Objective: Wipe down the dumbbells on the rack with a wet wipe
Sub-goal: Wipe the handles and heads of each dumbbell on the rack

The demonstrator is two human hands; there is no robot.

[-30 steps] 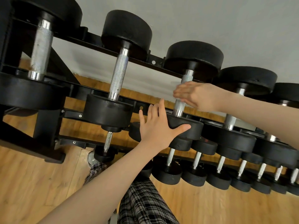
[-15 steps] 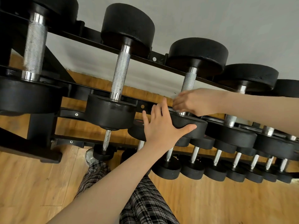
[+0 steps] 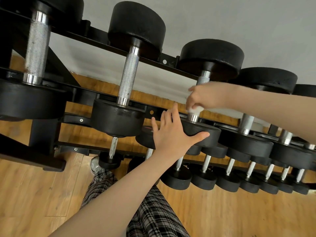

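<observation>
Black dumbbells with knurled steel handles lie in a row on the top tier of a black rack (image 3: 174, 66). My right hand (image 3: 210, 95) grips the handle of the third dumbbell (image 3: 212, 53) with a white wet wipe (image 3: 195, 110) wrapped round the bar; a bit of wipe shows below my fingers. My left hand (image 3: 172, 132) rests flat, fingers straight, on the near weight head of that dumbbell (image 3: 208, 134), thumb hooked along its front rim. The middle of the handle is hidden by my right hand.
Two larger dumbbells (image 3: 128, 77) (image 3: 36, 47) sit to the left, more to the right (image 3: 246, 124). A lower tier holds several small dumbbells (image 3: 203, 175). My plaid-trousered leg (image 3: 153, 212) and shoe (image 3: 94, 164) stand on the wooden floor below; a grey wall is behind.
My right hand slid down the third dumbbell's handle toward the near head, then back up a little, and the white wipe now shows. My left hand stays on the head.
</observation>
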